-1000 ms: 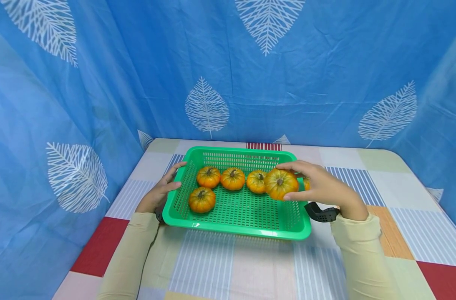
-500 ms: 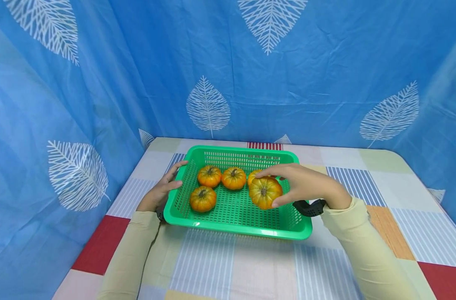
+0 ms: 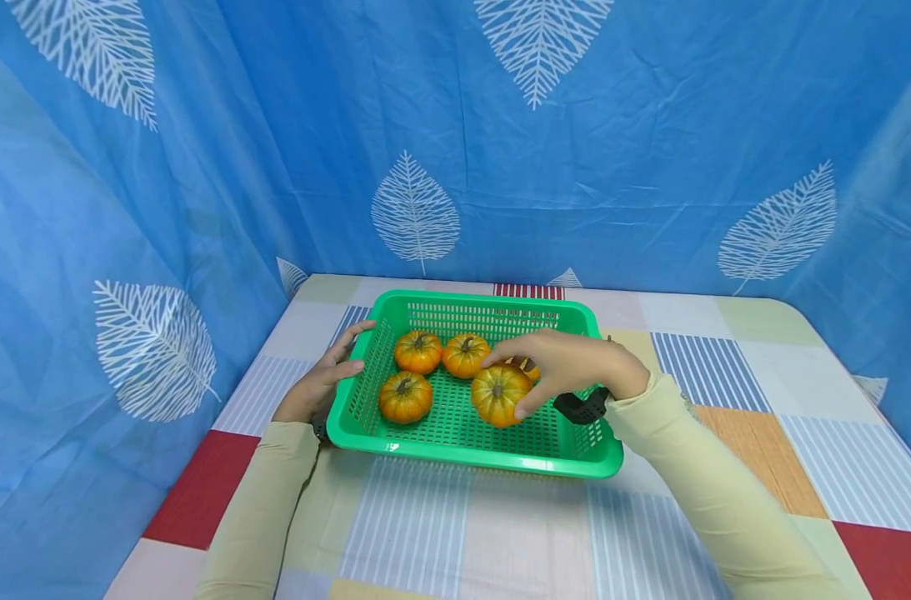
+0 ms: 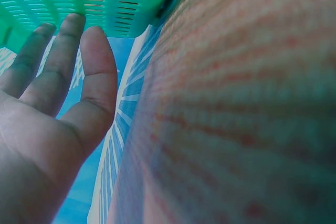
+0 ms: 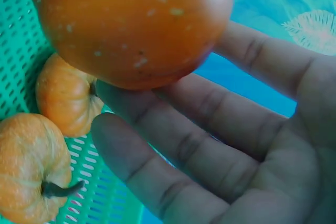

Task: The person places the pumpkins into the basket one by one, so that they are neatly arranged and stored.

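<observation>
A small orange pumpkin (image 3: 495, 396) is gripped by my right hand (image 3: 560, 364), thumb on its near side and fingers on its far side, over the green basket (image 3: 455, 463). The right wrist view has this pumpkin (image 5: 131, 30) against the fingertips. Inside the basket sit a back-left pumpkin (image 3: 417, 352), one beside it (image 3: 466, 356) and a front-left one (image 3: 405, 397). Another pumpkin (image 3: 532, 369) is partly covered by the right hand. My left hand (image 3: 322, 379) rests at the basket's left side; its extended fingers (image 4: 68, 40) meet the slatted wall in the left wrist view.
A patchwork tablecloth (image 3: 530, 533) covers the table beneath the basket. Blue curtains (image 3: 290, 167) with white leaf prints hang behind and to the left. The basket's raised rim surrounds the pumpkins. The right forearm crosses the basket's right side.
My right hand has carried the held pumpkin left and slightly toward me, from the basket's right side to near its middle. The left hand and the basket have stayed put.
</observation>
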Demonstrator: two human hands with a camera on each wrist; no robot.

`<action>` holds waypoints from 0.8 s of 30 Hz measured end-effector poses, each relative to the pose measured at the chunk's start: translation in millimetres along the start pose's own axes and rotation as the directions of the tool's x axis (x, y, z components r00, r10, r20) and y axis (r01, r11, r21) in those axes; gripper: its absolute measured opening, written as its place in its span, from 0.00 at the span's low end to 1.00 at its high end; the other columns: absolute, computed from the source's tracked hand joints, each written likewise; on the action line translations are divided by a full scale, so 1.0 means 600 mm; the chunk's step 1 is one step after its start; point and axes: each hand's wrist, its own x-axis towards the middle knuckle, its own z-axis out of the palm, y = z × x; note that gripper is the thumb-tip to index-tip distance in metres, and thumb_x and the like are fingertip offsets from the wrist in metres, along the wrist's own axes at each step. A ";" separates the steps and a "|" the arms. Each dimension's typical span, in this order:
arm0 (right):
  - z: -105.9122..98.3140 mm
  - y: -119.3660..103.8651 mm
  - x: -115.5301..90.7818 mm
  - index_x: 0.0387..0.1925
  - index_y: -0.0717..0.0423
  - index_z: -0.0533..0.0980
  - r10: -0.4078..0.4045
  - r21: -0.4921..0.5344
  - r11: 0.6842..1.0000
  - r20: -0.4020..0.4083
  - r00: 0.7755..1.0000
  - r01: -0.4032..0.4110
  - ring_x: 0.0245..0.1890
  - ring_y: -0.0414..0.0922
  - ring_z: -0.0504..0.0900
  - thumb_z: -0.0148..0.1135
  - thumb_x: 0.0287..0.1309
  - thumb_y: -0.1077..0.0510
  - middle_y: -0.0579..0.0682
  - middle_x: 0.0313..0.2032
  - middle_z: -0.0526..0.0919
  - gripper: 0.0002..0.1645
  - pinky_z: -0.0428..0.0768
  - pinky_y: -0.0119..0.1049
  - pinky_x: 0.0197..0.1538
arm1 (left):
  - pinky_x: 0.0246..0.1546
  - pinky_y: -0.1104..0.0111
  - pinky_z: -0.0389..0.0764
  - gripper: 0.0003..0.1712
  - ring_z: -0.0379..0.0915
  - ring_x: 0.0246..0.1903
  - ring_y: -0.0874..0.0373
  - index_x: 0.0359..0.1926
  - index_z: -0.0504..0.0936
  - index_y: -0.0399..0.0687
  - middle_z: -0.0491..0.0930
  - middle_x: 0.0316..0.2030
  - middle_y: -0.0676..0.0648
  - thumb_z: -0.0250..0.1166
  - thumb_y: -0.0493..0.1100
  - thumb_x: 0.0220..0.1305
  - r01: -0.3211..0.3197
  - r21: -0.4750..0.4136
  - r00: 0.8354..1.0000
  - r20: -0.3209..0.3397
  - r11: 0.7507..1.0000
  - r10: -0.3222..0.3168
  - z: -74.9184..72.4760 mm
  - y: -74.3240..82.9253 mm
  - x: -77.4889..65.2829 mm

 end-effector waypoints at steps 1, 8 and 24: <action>0.000 -0.001 0.005 0.69 0.60 0.78 0.008 0.004 1.000 0.010 1.000 -0.008 0.59 0.52 0.82 0.84 0.59 0.55 0.55 0.66 0.82 0.40 0.85 0.56 0.63 | 0.61 0.64 0.85 0.35 0.75 0.62 0.61 0.81 0.58 0.68 0.45 0.81 0.26 0.62 0.52 0.80 0.000 0.001 1.000 -0.001 1.000 0.000 0.000 0.000 0.000; 0.001 -0.003 0.036 0.73 0.57 0.77 0.081 0.000 0.997 0.087 0.993 -0.081 0.60 0.52 0.81 0.84 0.59 0.55 0.54 0.69 0.80 0.42 0.84 0.51 0.64 | 0.61 0.63 0.85 0.35 0.75 0.62 0.60 0.81 0.57 0.67 0.47 0.80 0.28 0.61 0.51 0.81 0.001 -0.011 1.000 0.000 1.000 -0.001 0.001 0.001 -0.002; 0.030 0.010 0.091 0.75 0.57 0.74 0.174 -0.014 0.985 0.197 0.965 -0.175 0.72 0.54 0.75 0.81 0.63 0.55 0.54 0.73 0.77 0.42 0.77 0.51 0.73 | 0.60 0.67 0.85 0.39 0.74 0.62 0.61 0.82 0.57 0.64 0.45 0.80 0.24 0.64 0.55 0.78 0.001 -0.004 1.000 -0.024 1.000 -0.002 0.004 0.002 -0.001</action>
